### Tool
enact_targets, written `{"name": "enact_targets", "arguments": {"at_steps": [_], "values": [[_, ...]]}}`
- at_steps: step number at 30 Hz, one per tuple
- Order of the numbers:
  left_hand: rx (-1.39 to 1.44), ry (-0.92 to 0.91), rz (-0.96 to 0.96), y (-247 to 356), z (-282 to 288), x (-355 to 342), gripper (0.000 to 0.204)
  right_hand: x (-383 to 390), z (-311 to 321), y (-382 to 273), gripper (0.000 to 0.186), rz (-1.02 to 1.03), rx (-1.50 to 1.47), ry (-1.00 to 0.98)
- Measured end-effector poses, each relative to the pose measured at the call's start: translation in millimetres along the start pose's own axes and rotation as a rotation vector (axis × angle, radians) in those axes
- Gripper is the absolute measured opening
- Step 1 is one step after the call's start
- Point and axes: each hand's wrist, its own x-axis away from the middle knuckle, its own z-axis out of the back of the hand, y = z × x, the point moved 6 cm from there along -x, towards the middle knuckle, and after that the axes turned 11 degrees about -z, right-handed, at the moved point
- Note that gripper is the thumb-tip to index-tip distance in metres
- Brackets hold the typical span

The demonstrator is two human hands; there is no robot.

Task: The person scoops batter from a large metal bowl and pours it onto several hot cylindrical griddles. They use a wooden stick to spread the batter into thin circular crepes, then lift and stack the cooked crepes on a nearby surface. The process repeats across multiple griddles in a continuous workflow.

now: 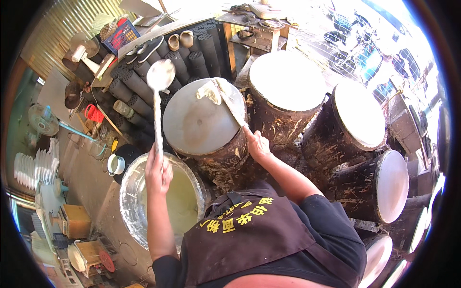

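Note:
My left hand (159, 174) is closed round the long whitish handle of a ladle (161, 75), held upright with its round bowl at the top. Below that hand stands a wide metal basin (128, 211) holding a pale, milky liquid (182, 201). My right hand (259, 145) is closed on the near end of a thin pale stick (231, 104), which crosses the right side of a drum's flat grey round top (194, 117). By the stick's far end, a crumpled off-white piece (209, 92), perhaps cloth, lies on that top.
More dark drums with pale round tops stand to the right, one just beyond (288, 79) and another (360, 115) beside it. Stacked black cylindrical briquettes (139, 86) fill the area behind. A white pot (115, 164) sits left of the basin, and a fan (43, 119) stands farther left.

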Motion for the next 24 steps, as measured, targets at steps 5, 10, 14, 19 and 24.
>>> {"name": "enact_targets", "arguments": {"at_steps": [5, 10, 14, 19, 24], "values": [[0.137, 0.167, -0.026, 27.7, 110.1, 127.5, 0.043, 14.9, 8.3, -0.9, 0.054, -0.023, -0.340, -0.139], [0.338, 0.348, -0.115, 48.8, 135.3, 209.5, 0.047, 8.3, -5.0, -17.8, 0.053, -0.227, -0.518, -0.084], [0.472, 0.281, -0.178, 49.7, 139.3, 219.8, 0.050, -22.1, -41.6, -55.5, 0.050, -0.233, -0.455, -0.140], [0.567, 0.350, -0.217, 56.7, 144.8, 243.3, 0.050, -44.1, -31.4, -42.7, 0.048, -0.307, -0.481, -0.046], [0.506, 0.407, -0.187, 54.0, 159.9, 248.2, 0.049, -58.4, -69.0, -84.6, 0.047, -0.230, -0.348, -0.131]]}}
